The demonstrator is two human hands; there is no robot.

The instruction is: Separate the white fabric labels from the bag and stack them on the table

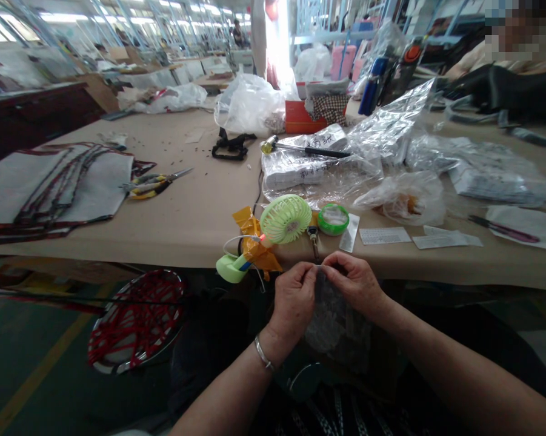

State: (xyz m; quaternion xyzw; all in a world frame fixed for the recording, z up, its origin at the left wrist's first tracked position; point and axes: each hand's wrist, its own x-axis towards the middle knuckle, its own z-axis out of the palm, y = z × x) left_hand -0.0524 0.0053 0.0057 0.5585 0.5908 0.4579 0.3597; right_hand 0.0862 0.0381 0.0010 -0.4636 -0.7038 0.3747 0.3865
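Observation:
Just past the table's front edge, my left hand (295, 298) and my right hand (355, 283) meet fingertip to fingertip. Both are closed in a pinch on a thin translucent piece (319, 267), mostly hidden by the fingers. Crumpled clear plastic (331, 324) lies below them in shadow; whether it joins the pinched piece I cannot tell. Directly beyond my fingers, a small screwdriver-like tool (314, 239) points over the table edge. A light-green fan (286, 219), fixed with orange tape (246, 219), stands to the left of it. A green round container (333, 219) sits to its right.
Pliers (149, 184) and stacked dark-edged sheets (68, 184) lie left on the table (200, 224). A hammer (306, 149) rests on plastic-wrapped packs (300, 172). White label strips (384, 235) and a seam ripper-like tool (504, 229) lie right. A red-wrapped round stool (136, 321) stands below left.

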